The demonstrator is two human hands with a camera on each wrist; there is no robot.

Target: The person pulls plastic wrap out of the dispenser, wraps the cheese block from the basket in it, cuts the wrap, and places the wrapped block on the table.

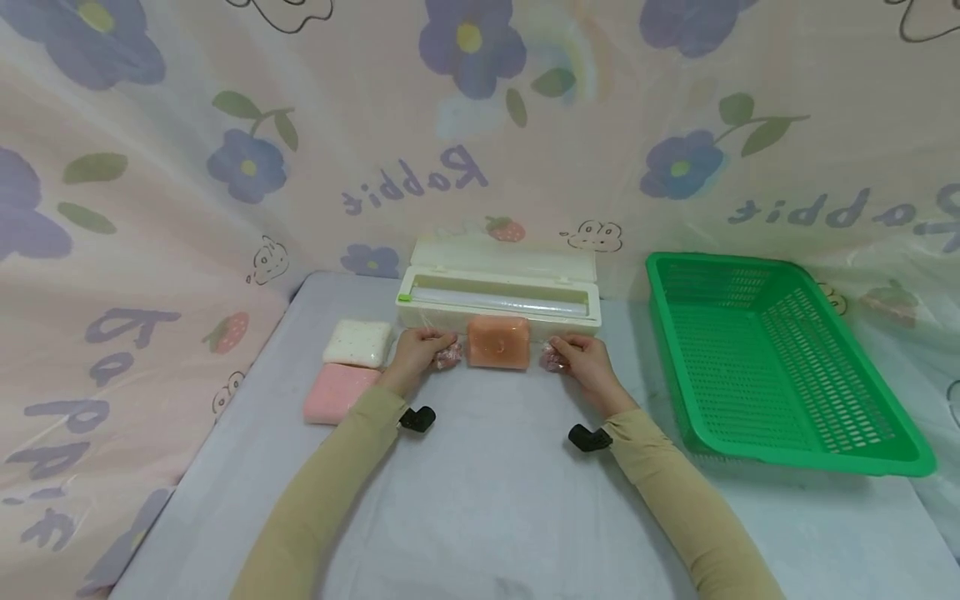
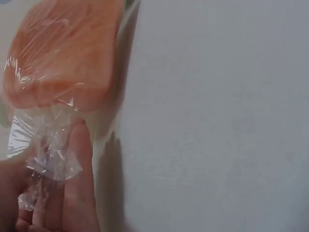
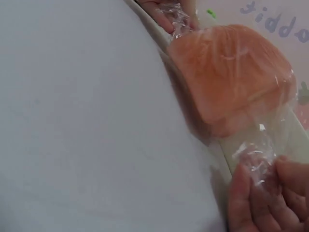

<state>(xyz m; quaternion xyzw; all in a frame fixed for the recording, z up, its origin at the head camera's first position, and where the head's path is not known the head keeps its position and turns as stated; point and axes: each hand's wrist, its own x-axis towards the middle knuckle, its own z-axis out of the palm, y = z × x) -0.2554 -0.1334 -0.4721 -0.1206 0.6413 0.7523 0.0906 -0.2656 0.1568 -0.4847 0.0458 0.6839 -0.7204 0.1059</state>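
An orange bar of soap (image 1: 498,343) sits between my hands, wrapped in clear plastic wrap. My left hand (image 1: 415,357) pinches the bunched wrap end (image 2: 50,159) on the soap's left side. On the opposite side, my right hand (image 1: 588,367) grips the other gathered end (image 3: 260,162) between thumb and fingers. Both ends look crumpled and twisted. Whether the soap touches the table or hangs just above it, I cannot tell. A white speckled bar (image 1: 357,343) and a pink bar (image 1: 340,393) lie left of my left hand.
Behind the soap stands a cream wrap dispenser box (image 1: 498,318), lid up, with a roll (image 1: 498,300) inside. A green plastic basket (image 1: 675,375) is on the right. A flower-printed curtain (image 1: 360,100) hangs behind the white-covered table (image 1: 465,500).
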